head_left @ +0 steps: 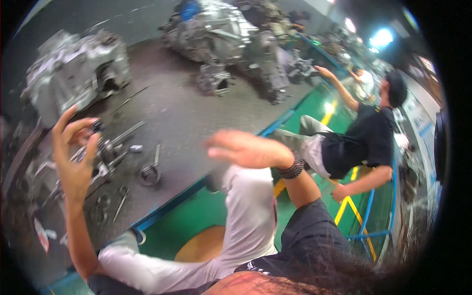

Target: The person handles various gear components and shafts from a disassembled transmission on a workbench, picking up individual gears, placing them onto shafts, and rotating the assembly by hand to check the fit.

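Note:
Over the left side of the workbench [177, 132] my left hand [73, 157] is raised, its fingers and thumb curled round a small dark cylindrical part [98, 125]. Below and beside it lies a cluster of metal shafts and fittings [115, 150], partly hidden by the hand. My right hand [250, 147], with a dark beaded bracelet [294, 166] at the wrist, is blurred above the bench's blue edge. Its fingers are stretched out and nothing shows in them. A round metal part with a rod [150, 172] and a small silver cylinder [136, 148] lie between my hands.
A large grey metal housing [78, 73] stands at the far left; a bulky gearbox-like assembly [211, 34] stands at the back. A thin rod [129, 100] and a ring-ended tool [120, 204] lie on the bench. To the right, a co-worker in black [361, 137] sits above green flooring [167, 241].

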The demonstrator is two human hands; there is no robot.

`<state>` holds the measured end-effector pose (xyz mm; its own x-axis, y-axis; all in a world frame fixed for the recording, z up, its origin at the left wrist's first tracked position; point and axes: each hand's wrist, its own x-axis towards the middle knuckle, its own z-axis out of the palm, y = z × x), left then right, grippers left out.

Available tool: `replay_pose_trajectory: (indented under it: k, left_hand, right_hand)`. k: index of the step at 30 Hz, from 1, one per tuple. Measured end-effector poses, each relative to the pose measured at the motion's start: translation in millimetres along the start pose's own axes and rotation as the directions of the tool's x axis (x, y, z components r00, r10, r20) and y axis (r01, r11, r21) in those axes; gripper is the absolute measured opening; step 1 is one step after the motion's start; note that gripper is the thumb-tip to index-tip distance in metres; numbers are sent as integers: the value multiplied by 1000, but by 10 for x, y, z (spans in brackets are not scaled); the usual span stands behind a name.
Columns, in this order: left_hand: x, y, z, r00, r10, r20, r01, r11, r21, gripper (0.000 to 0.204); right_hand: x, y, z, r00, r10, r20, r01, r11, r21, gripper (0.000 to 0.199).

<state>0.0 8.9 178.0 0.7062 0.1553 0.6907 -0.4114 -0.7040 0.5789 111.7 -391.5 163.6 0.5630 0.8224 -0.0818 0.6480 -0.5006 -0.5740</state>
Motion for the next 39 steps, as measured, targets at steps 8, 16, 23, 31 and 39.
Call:
replay_pose_trajectory:
  k: [8,16,23,31,39]
  left_hand:
    - [8,-191,9,998,45,-47,-38,988,147,49]
    - [26,-263,11,1000,-17,-12,18,995,98,55]
    - [132,-403,9,960,282,-4,-273,932,237,67]
    - [73,-461,-30,984,177,-15,-172,972,159,70]
    - [42,-484,-100,991,135,-14,-132,980,152,70]
  right_hand:
    - [-477,354,295,997,-3,77,-50,735,676,77]
    - [-13,-1241,671,662,-688,-296,-1,-396,918,96]
    - [-88,-1810,929,633,-668,-391,-4,-508,861,96]
    - [-100,-1939,1047,652,-637,-411,28,-522,853,95]
    - [-179,-1827,1059,700,-557,-447,100,-543,834,95]
